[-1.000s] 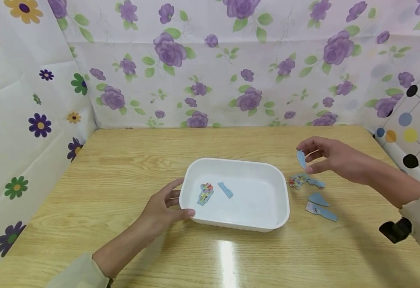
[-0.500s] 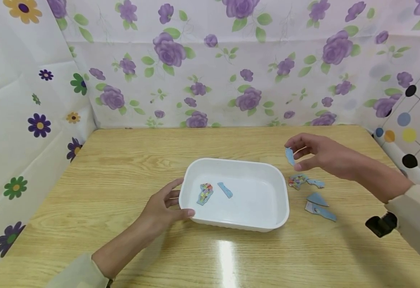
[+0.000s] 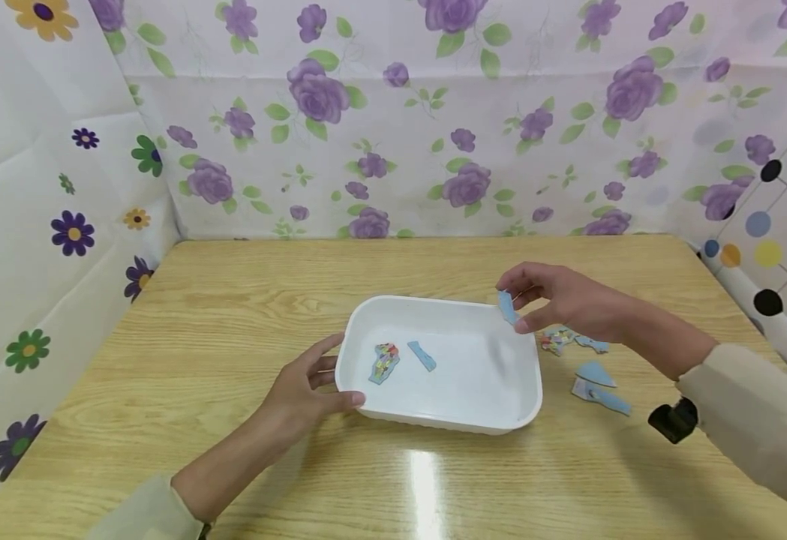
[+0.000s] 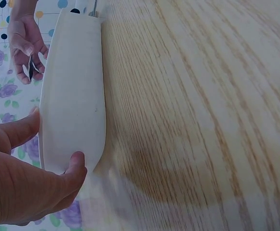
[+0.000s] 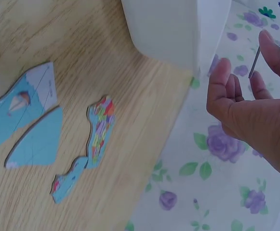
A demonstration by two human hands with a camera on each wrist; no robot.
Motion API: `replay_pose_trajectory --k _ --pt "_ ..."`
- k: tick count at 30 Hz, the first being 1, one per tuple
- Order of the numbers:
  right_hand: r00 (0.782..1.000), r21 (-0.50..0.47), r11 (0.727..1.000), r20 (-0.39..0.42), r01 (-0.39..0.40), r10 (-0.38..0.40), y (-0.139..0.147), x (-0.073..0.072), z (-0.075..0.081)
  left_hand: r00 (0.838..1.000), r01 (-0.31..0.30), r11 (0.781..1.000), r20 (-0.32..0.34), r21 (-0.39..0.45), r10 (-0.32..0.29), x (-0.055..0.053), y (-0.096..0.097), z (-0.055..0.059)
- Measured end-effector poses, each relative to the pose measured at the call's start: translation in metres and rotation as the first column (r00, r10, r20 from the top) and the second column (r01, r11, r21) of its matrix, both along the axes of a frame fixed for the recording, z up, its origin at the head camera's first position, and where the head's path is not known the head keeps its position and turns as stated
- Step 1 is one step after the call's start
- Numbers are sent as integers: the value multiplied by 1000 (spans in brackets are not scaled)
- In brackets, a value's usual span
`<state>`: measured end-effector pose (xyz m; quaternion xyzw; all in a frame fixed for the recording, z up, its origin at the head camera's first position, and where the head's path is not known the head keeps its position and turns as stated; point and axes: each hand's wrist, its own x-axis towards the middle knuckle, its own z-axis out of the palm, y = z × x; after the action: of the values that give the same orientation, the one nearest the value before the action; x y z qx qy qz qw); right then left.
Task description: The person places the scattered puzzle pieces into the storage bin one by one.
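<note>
My right hand pinches a thin light-blue puzzle piece between thumb and fingers, over the right back corner of a white plastic tub. In the right wrist view that piece shows only its dark edge. At the tub's left end my left hand grips the wall, thumb over the rim; the left wrist view has its fingers against the outer side. Inside the tub lie a multicoloured puzzle piece and a narrow blue piece.
Right of the tub on the wooden table lie a colourful piece, a small blue piece, a blue wedge piece and a blue piece with a sailboat. Flowered sheeting hangs behind.
My right hand has carried the blue puzzle piece leftward, from above the loose pieces to over the tub's right corner. My left hand and the tub have stayed in place.
</note>
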<state>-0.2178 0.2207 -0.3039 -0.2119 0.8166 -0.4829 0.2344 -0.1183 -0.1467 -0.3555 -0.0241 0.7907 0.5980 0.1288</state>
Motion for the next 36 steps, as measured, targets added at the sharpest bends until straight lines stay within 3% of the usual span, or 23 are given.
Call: replay_pose_trajectory --k 7,23,31,36 --pt "1000 11 1000 9 -25 25 -18 -1 -8 1000 5 1000 7 -1 -5 0 1 -1" --pt "999 46 998 15 -38 38 -37 1 -10 1000 9 1000 4 8 -9 -2 -1 0" --pt "996 28 997 53 -74 73 -50 3 -22 1000 -1 1000 8 2 1 -1 -1 -2" --pt "996 73 994 25 -83 82 -57 4 -31 1000 2 1000 6 5 -2 -2 -1 -2"
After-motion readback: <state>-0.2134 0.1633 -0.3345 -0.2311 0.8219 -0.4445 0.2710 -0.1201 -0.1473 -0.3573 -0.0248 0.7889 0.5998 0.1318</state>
